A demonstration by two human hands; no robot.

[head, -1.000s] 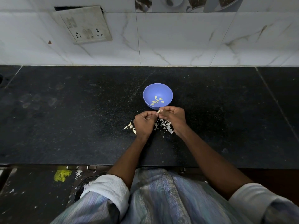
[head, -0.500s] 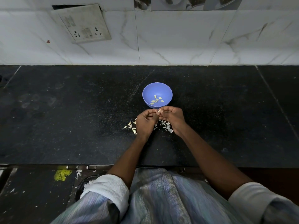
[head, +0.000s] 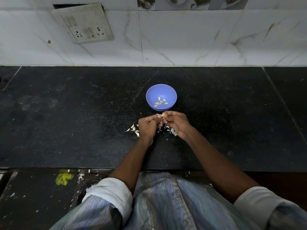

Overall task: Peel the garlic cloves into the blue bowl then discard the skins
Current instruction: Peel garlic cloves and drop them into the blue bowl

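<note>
A small blue bowl stands on the black counter with several peeled garlic cloves in its bottom. Just in front of the bowl, my left hand and my right hand meet with their fingertips pinched on one garlic clove, which shows pale between them. Unpeeled cloves lie on the counter left of my left hand. Loose white skins lie scattered under and between my hands, partly hidden.
The black stone counter runs to a white tiled wall with a switch plate. Its front edge is near my body. Below it, a yellow scrap and white flecks lie on the dark floor.
Both hands stay together by the bowl's near rim, with only small finger movements on the clove. The bowl and its cloves have not moved.
</note>
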